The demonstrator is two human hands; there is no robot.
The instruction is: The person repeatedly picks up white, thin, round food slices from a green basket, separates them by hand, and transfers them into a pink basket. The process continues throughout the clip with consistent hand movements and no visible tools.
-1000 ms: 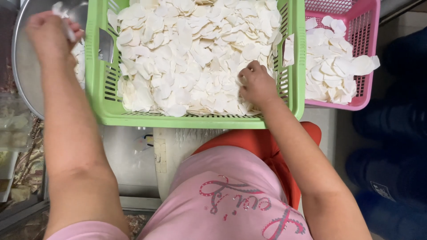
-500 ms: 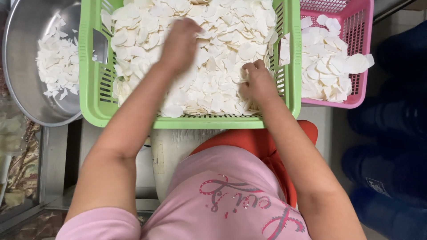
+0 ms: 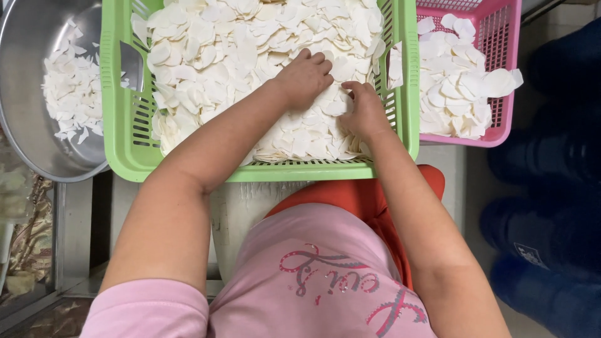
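both hands in the green basket [image 3: 116, 125], on the heap of white slices [image 3: 238, 50]. left hand [image 3: 305, 78] lies knuckles-up, fingers curled into the pile; right hand [image 3: 363, 109] just beside it, fingertips pinching at slices. can't tell if either grip holds one. slices lie directly under both, l. & r. equally near.

The green basket [image 3: 116, 119] is moulded plastic, smooth with a slight sheen, its walls slotted. The pink basket [image 3: 508, 56] beside it is the same sort of plastic, finer in its mesh. The white slices [image 3: 213, 56] look matt, dry and chalky, thin with uneven edges. The round bowl [image 3: 25, 75] is bare metal, brushed and dully reflective. The pink shirt [image 3: 313, 275] is soft matt cloth; the orange garment [image 3: 369, 194] looks like smooth fabric.
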